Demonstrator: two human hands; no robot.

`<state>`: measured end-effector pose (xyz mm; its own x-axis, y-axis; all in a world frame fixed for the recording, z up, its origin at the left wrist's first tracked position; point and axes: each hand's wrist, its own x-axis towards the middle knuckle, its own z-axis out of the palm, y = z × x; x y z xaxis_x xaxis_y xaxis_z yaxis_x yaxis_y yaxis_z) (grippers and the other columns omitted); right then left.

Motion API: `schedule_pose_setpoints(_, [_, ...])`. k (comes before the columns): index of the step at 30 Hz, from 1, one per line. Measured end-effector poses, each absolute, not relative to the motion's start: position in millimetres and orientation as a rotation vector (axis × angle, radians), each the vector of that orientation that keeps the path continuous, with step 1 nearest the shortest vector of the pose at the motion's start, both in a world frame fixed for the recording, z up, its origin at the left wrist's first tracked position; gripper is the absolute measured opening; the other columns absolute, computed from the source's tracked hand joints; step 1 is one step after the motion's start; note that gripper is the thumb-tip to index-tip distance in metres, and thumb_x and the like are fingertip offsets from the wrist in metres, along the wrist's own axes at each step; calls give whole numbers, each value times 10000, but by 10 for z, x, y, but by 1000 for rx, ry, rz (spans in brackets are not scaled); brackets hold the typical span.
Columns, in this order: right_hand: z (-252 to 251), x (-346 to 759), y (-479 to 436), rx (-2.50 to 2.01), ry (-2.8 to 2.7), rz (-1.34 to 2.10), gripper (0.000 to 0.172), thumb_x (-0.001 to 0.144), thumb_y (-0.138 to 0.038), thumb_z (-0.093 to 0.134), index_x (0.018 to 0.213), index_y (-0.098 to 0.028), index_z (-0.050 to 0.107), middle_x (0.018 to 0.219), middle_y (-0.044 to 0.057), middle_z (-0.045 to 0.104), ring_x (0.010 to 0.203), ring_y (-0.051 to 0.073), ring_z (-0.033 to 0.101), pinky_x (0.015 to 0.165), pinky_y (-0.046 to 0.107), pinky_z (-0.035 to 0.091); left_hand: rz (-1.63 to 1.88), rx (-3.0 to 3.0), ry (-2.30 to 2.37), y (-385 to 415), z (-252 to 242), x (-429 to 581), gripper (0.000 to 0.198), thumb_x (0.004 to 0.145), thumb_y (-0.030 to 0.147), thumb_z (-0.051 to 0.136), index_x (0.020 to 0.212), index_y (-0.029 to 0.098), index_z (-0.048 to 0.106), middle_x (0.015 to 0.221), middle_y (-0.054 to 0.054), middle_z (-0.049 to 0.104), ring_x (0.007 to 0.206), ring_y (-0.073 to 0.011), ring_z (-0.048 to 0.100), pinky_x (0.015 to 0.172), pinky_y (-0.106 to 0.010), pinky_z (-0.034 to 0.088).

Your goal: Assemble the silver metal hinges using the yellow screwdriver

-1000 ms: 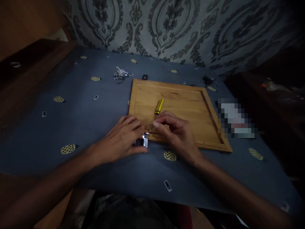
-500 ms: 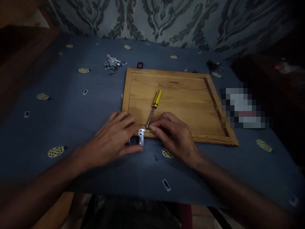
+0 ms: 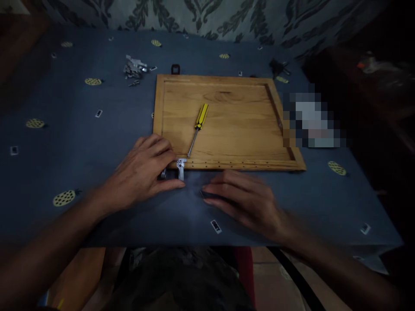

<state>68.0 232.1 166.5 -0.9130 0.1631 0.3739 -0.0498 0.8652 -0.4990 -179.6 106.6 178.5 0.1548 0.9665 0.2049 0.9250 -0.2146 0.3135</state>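
A silver metal hinge (image 3: 180, 168) lies over the near edge of the framed wooden panel (image 3: 220, 125), close to its left corner. My left hand (image 3: 142, 168) grips it, fingers over the frame and thumb below; part of the metal is hidden under the fingers. A yellow-handled screwdriver (image 3: 201, 115) rests on the panel, its tip just above the hinge. In front of the panel my right hand (image 3: 243, 201) is low over the cloth, thumb and fingers pinched at a small screw (image 3: 201, 193), which is mostly hidden and blurred.
A heap of metal hinges and screws (image 3: 134, 68) lies behind the panel on the left. At the back right is a dark object (image 3: 278, 67); a pixelated item (image 3: 313, 119) sits right of the panel. A blue pineapple-print cloth (image 3: 74, 99) covers the table.
My right hand has left the panel's edge and come down to the screw on the cloth. My left hand keeps its hold on the hinge. The whole view has shifted slightly.
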Motion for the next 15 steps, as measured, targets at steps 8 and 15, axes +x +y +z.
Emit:
schedule_pose_setpoints(8, [1527,705,2327,-11,-2679,681,212,1078,-163,517,1066,-238,714,948,28,768,802,182,696,669,324,555,606,2296,1897,1069,1758,-1782,436,984,580,675,1067,153,692,1021,-71,677,1007,-263,570,863,-395,434])
schedule_pose_setpoints(15, [1585,696,2377,-75,-2801,867,298,1087,-139,455,965,-253,701,927,3,744,844,164,710,719,303,561,621,2268,1903,1061,1756,-1778,417,990,576,667,1053,164,681,1032,-73,676,1010,-259,576,856,-389,442])
